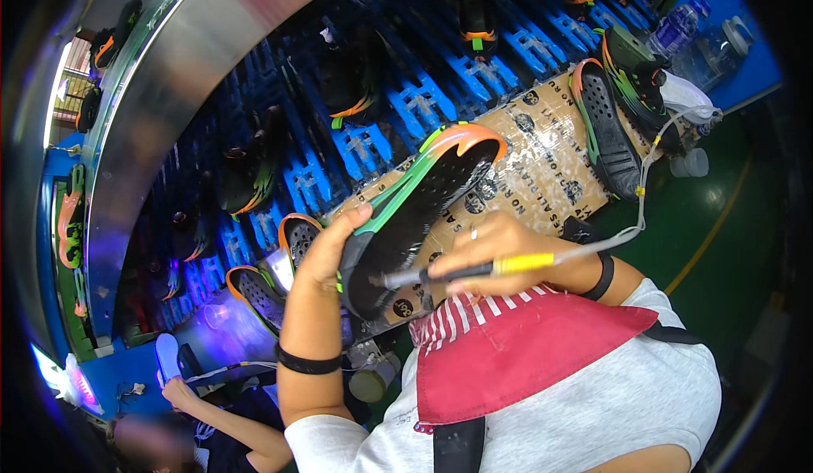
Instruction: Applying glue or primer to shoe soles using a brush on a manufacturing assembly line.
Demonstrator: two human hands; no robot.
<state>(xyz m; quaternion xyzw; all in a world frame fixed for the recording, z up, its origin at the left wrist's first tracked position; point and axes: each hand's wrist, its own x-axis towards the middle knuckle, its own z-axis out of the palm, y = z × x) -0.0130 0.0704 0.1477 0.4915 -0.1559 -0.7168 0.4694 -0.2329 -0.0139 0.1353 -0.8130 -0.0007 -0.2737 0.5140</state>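
A black shoe sole [411, 219] with green and orange edging is tilted up in front of me, its dotted inner face turned toward me. My left hand [326, 248] grips it by the lower left rim, thumb along the green sidewall. In my right hand [500, 244] is a glue brush [521, 263] with a dark handle, yellow tape and a hose running off to the right. The brush tip is at the lower end of the sole's inner face; motion blur hides whether it touches. A ring is on one right finger.
A cardboard sheet [533, 160] lies under the sole. Another sole [603, 130] and a dark shoe upper [639, 83] rest at right. Blue racks [423, 105] hold shoe parts beyond. Clear bottles [716, 54] stand far right. At lower left a co-worker's hand [176, 395] holds a pale sole.
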